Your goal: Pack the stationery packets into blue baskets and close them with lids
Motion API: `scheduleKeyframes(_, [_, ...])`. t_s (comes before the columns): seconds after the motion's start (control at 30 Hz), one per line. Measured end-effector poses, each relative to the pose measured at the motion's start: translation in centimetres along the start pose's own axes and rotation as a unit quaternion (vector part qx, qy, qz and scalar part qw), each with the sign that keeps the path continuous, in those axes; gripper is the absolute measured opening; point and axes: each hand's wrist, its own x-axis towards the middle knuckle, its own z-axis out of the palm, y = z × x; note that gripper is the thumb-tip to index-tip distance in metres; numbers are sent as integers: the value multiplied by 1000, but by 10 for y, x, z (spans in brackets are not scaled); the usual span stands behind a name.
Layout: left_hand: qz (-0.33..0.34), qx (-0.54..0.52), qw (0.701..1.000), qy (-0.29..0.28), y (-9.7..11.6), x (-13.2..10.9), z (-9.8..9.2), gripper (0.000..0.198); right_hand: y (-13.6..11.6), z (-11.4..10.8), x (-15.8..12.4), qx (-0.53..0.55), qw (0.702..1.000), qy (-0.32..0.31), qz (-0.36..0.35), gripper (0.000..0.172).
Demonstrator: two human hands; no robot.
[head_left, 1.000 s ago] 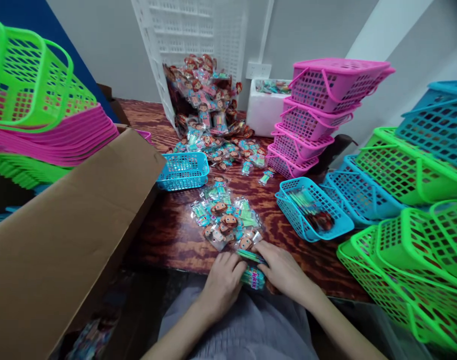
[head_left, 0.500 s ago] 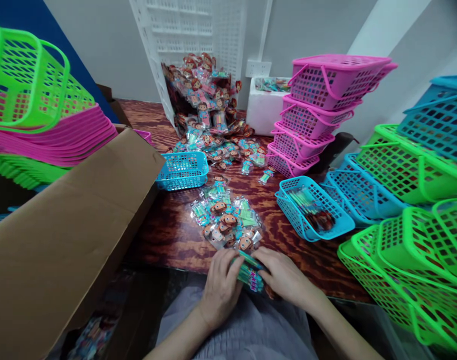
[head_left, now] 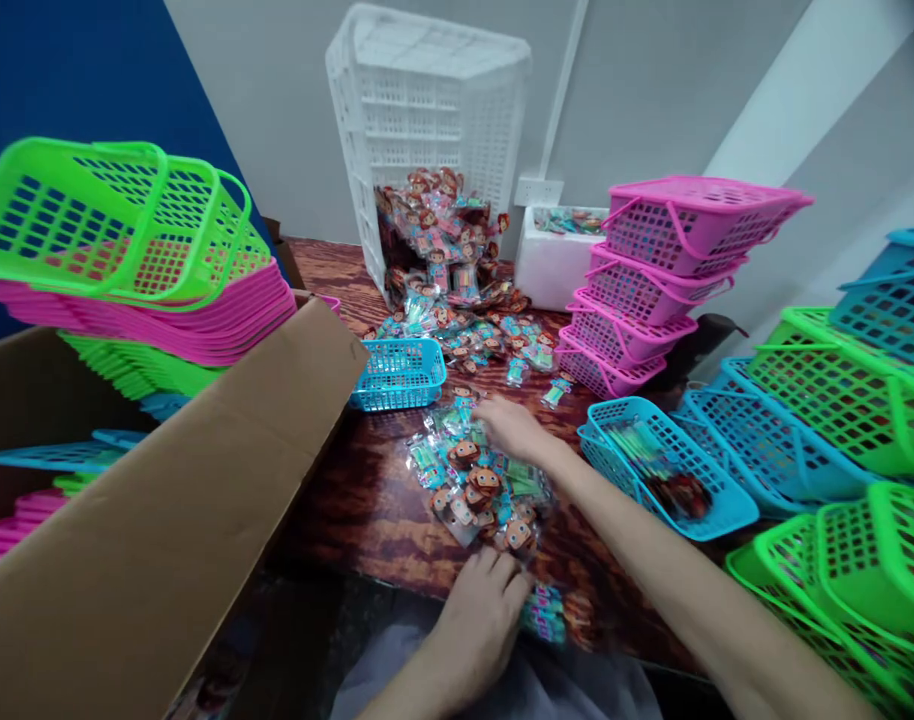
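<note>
My left hand is at the table's front edge, its fingers bent against a stack of doll-shaped packets with teal bodies and brown-haired heads. The stack's left end is hidden by the hand. Farther forward, my right hand reaches over a pile of clear-wrapped doll packets. Its fingers are together and bent down on a packet at the far end of the pile; the fingertips are partly hidden. To the right, a blue basket holds more of these packets.
A large cardboard box with nested baskets fills the left. Behind stand a blue basket, a tipped white crate spilling packets, and a white foam box. Stacked pink baskets and green baskets line the right.
My right hand has left the stack and moved forward to the far end of the pile. My left hand stays by the stack, lower and farther right in view. The camera has tilted up.
</note>
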Motion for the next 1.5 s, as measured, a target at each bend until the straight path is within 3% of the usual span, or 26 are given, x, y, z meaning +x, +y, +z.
scheduleKeyframes(0.13, [-8, -21, 1000, -4, -10, 0, 16, 41, -11, 10, 59, -42, 997, -31, -52, 46])
scheduleKeyframes(0.27, [2, -9, 1000, -3, -15, 1, 23, 38, -2, 15, 66, -84, 996, -31, -23, 36])
scheduleKeyframes(0.47, [-31, 5, 999, 19, -21, 9, 0, 41, 16, 4, 6, -102, 991, 16, 83, 23])
scheduleKeyframes(0.6, [-49, 18, 998, 30, -34, 21, -16, 50, 4, 6, -48, -43, 989, 43, 135, 20])
scheduleKeyframes(0.7, [-44, 26, 997, 53, -39, 22, -20, 45, -12, 17, -82, 33, 986, 39, 158, 19])
scheduleKeyframes(0.77, [-32, 22, 998, 46, -37, 17, -19, 43, -20, 27, -103, 84, 984, 7, 159, 17])
scheduleKeyframes(0.87, [-1, -17, 999, 35, -31, 3, -13, 51, -27, 37, -132, 188, 976, -42, 104, 12])
scheduleKeyframes(0.97, [15, -68, 996, 56, -27, -12, -5, 52, -24, 42, -156, 252, 962, -90, 56, 23])
scheduleKeyframes(1.1, [-5, -57, 993, 98, -24, -21, 2, 39, -20, 44, -168, 254, 959, -90, 88, 17])
scheduleKeyframes(1.23, [5, -13, 985, 170, -21, -23, 5, 41, -28, 45, -167, 205, 969, -64, 120, 6])
scheduleKeyframes(1.33, [9, 23, 976, 216, -18, -25, 6, 40, -39, 47, -162, 166, 979, -44, 112, 10])
scheduleKeyframes(1.5, [15, 76, 969, 235, -17, -25, 7, 31, -56, 53, -155, 125, 988, -51, 73, 15])
